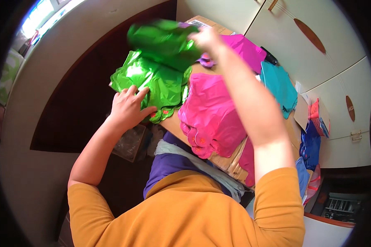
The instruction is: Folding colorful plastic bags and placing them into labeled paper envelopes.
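A stack of shiny green foil sheets (163, 84), like flat foil balloons with scalloped corners and small red marks, lies at the left end of the cardboard surface. My left hand (130, 106) rests on its near left edge, fingers spread and pressing lightly. At the far side, my right hand (208, 41) is closed on the edge of a green foil sheet (163, 39), raised above the stack and smeared by motion. Beneath my right forearm lies a pile of pink foil sheets (212, 109) with round, flower-marked corners. How the fingers pinch the raised sheet is blurred.
Magenta foil sheets (247, 51) and teal foil sheets (278, 84) lie farther back and right. Dark blue foil (310, 142) hangs at the right edge, near a red box (314, 113). Pale cabinets (305, 45) stand behind. A dark wooden panel (70, 99) is at left.
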The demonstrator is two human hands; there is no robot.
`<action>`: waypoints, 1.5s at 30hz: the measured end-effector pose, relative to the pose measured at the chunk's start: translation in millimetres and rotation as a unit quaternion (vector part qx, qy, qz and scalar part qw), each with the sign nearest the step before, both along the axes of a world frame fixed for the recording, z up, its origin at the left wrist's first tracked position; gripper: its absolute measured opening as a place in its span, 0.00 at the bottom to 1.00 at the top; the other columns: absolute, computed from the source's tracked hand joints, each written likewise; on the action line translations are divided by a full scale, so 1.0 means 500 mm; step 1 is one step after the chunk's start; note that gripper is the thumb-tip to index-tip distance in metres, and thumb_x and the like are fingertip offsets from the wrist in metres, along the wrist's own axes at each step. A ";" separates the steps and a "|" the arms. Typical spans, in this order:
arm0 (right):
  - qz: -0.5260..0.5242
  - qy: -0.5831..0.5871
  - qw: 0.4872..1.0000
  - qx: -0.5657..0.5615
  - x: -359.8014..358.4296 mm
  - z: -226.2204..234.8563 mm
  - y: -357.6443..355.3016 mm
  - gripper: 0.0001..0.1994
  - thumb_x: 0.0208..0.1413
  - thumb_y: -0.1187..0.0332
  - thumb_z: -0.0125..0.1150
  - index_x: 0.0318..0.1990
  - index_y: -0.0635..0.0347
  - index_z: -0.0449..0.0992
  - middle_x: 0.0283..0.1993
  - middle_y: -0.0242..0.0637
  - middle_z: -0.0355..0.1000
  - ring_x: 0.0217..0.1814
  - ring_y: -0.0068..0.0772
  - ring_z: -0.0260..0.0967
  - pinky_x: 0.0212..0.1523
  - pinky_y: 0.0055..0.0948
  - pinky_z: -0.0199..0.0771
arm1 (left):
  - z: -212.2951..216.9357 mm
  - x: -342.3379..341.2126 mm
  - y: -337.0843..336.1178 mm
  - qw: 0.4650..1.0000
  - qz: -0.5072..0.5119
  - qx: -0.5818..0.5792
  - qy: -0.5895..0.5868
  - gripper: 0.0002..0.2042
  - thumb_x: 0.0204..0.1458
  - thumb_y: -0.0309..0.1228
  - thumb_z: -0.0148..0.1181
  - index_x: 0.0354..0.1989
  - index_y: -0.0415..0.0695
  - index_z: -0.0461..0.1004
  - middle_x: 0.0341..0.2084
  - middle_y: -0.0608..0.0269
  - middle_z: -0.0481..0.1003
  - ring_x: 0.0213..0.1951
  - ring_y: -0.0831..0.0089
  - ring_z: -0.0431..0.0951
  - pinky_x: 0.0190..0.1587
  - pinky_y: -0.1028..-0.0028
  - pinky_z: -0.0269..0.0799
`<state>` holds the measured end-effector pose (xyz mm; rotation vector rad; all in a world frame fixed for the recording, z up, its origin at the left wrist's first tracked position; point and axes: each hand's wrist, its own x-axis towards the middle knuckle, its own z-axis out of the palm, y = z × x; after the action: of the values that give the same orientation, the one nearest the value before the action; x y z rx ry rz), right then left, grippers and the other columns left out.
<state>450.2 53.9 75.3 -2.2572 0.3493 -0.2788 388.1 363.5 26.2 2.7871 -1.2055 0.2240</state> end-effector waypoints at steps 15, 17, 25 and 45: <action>0.194 -0.302 0.929 -0.089 0.048 0.132 -0.305 0.19 0.54 0.86 0.46 0.47 0.62 0.80 0.48 0.33 0.78 0.53 0.25 0.72 0.58 0.25 0.70 | -0.006 0.217 -0.374 0.914 -0.329 -0.237 0.009 0.15 0.48 0.31 0.64 0.45 0.43 0.77 0.38 0.57 0.75 0.41 0.58 0.76 0.45 0.61 0.73; 0.198 -0.179 0.963 -0.032 0.053 0.018 -0.266 0.21 0.51 0.88 0.46 0.45 0.61 0.82 0.48 0.37 0.79 0.52 0.28 0.74 0.59 0.27 0.71 | -0.054 0.267 -0.445 0.893 -0.371 -0.247 -0.058 0.16 0.48 0.30 0.63 0.47 0.44 0.76 0.39 0.59 0.74 0.41 0.58 0.76 0.46 0.61 0.73; 0.160 -0.081 0.982 -0.060 0.017 -0.153 -0.253 0.09 0.60 0.71 0.58 0.44 0.61 0.82 0.40 0.32 0.81 0.40 0.18 0.74 0.44 0.23 0.74 | -0.111 0.296 -0.456 0.903 -0.355 -0.243 -0.004 0.13 0.45 0.24 0.60 0.42 0.44 0.79 0.40 0.57 0.76 0.40 0.57 0.77 0.44 0.64 0.74; 0.027 -0.452 0.891 0.026 0.096 0.247 -0.210 0.15 0.64 0.61 0.56 0.34 0.64 0.81 0.22 0.26 0.72 0.22 0.19 0.62 0.26 0.23 0.62 | -0.098 0.270 -0.474 0.917 -0.294 -0.270 0.006 0.05 0.43 0.24 0.57 0.30 0.43 0.76 0.28 0.60 0.75 0.35 0.59 0.76 0.41 0.64 0.73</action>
<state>497.9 -51.2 198.9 -1.8310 -0.2033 -1.2087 523.0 126.7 -22.6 1.8693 -1.6094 0.4083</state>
